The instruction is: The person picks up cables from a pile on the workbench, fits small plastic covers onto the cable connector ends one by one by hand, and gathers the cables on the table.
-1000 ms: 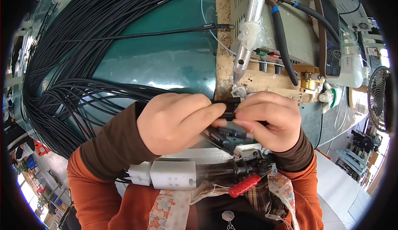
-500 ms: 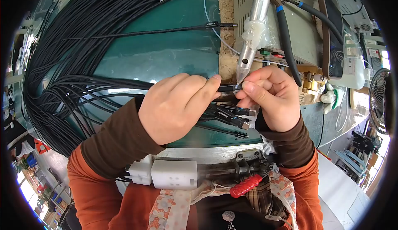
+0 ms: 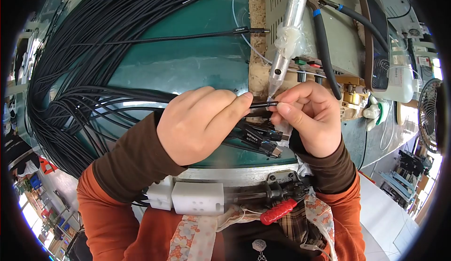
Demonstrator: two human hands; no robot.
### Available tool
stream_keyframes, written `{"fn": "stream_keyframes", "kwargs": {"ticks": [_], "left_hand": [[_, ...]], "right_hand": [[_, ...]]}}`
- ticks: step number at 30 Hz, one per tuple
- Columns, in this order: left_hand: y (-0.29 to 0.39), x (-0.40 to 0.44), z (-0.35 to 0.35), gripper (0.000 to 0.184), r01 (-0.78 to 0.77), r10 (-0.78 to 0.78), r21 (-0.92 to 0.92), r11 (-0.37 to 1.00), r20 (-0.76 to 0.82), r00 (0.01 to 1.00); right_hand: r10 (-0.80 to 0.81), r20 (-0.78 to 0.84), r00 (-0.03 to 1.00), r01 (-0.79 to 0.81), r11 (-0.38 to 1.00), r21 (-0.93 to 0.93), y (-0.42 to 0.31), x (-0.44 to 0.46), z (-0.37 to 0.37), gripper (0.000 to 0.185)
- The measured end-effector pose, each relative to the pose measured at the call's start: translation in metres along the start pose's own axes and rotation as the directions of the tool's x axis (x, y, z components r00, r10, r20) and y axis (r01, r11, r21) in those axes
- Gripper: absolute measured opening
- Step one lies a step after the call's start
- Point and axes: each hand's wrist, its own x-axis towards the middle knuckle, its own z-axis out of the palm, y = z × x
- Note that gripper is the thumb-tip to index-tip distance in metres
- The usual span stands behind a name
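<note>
My left hand [image 3: 202, 127] is closed around a black cable [image 3: 263, 105], its fingers pointing right. The thumb and fingers of my right hand [image 3: 312, 120] pinch the right end of that cable, hiding its tip. Just above, a metal nozzle [image 3: 276, 78] points down, its tip a little apart from the cable. Beneath my hands lie several black cables with metal USB plugs [image 3: 258, 136] and white printing on their housings. More cables run off leftward from behind my left hand.
A big bundle of black cables [image 3: 70, 68] covers the left of the green mat [image 3: 188, 63]. Pliers [image 3: 324, 49] rest at upper right by a beige box [image 3: 345, 40]. White blocks [image 3: 197, 198] and a red-handled clamp [image 3: 278, 211] sit at the front edge. A fan [image 3: 430, 108] stands right.
The cable end has come down and away from the nozzle tip, and more of the cable shows between my hands. My right hand has lowered slightly; several plugs below have shifted a little.
</note>
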Motion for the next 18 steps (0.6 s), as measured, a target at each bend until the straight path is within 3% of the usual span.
{"fn": "stream_keyframes", "kwargs": {"ticks": [7, 16, 18], "left_hand": [[0.003, 0.001, -0.009, 0.024, -0.042, 0.043, -0.045, 0.998, 0.021, 0.999], [0.005, 0.005, -0.023, 0.021, -0.079, 0.091, -0.109, 0.991, 0.116, 0.989], [0.005, 0.005, -0.020, 0.021, -0.095, 0.107, -0.143, 0.985, 0.078, 0.991]], "right_hand": [[0.066, 0.072, 0.995, -0.072, 0.994, 0.083, -0.008, -0.003, -0.005, 0.009], [0.130, 0.383, 0.915, -0.249, 0.927, 0.280, -0.012, -0.003, -0.020, 0.014], [0.141, 0.397, 0.907, -0.259, 0.929, 0.263, -0.012, -0.004, -0.018, 0.015]]}}
